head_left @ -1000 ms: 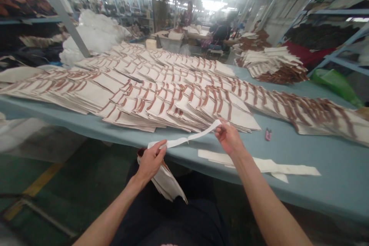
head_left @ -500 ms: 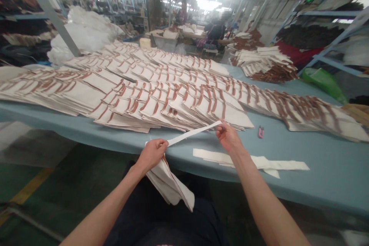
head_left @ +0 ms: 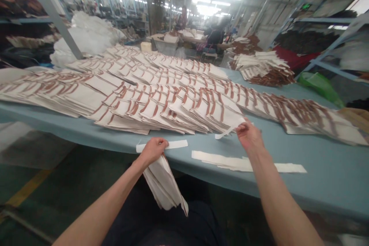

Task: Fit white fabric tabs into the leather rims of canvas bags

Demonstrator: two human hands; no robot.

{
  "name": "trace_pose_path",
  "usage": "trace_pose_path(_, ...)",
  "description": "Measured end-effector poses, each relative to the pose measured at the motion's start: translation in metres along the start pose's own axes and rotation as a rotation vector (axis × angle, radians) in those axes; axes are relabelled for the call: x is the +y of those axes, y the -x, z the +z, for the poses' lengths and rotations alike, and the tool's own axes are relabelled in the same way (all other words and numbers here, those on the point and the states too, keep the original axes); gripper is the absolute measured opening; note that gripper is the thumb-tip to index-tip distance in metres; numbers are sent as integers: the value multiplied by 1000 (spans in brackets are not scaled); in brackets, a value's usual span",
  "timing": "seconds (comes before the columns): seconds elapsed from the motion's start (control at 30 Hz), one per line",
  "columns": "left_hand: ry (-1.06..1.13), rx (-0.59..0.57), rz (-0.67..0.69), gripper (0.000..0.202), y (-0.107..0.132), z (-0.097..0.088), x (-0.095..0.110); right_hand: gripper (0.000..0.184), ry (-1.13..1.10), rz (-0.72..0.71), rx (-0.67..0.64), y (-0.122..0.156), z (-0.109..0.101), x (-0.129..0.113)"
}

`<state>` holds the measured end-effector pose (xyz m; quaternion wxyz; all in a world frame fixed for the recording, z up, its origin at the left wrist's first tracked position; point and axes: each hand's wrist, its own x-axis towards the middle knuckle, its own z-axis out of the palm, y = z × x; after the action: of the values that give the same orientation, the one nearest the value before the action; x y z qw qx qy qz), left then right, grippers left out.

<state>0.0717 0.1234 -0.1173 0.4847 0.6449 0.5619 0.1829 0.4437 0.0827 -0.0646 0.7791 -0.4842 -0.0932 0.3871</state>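
My left hand [head_left: 152,150] is closed at the near edge of the blue table [head_left: 317,184]. It grips a short white paper strip [head_left: 175,145] together with a folded cream cloth bag [head_left: 164,186] that hangs down over my lap. My right hand [head_left: 249,135] is closed in a pinch on another short white strip [head_left: 226,133], held just above the table in front of the nearest bags. More white strips [head_left: 245,163] lie flat on the table below my right hand.
Long overlapping rows of cream bags with brown handles [head_left: 161,92] cover the table. A further stack [head_left: 262,67] sits at the far right. White bulging sacks [head_left: 86,34] stand at the back left. A person [head_left: 215,36] works at a far table. Metal shelving stands at right.
The one long strip stretched between my hands is now two separate pieces. My right hand moved right with its piece; the left hand stayed at the table edge.
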Motion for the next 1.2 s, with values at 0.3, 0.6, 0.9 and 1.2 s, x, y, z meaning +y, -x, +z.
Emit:
trace_pose_path(0.3, 201, 128, 192, 47, 31, -5, -5, 29, 91, -106, -162, 55, 9, -17)
trace_pose_path(0.6, 223, 79, 320, 42, 63, 11, 3, 37, 128, -84, -448, 136, 60, -3)
trace_pose_path(0.9, 437, -410, 279, 49, 110, 57, 9, 30, 63, 97, -621, 217, 97, 40)
trace_pose_path(1.2, 836, -41, 178, 62, 132, 60, 23, 35, 275, 134, -438, 250, 32, 62)
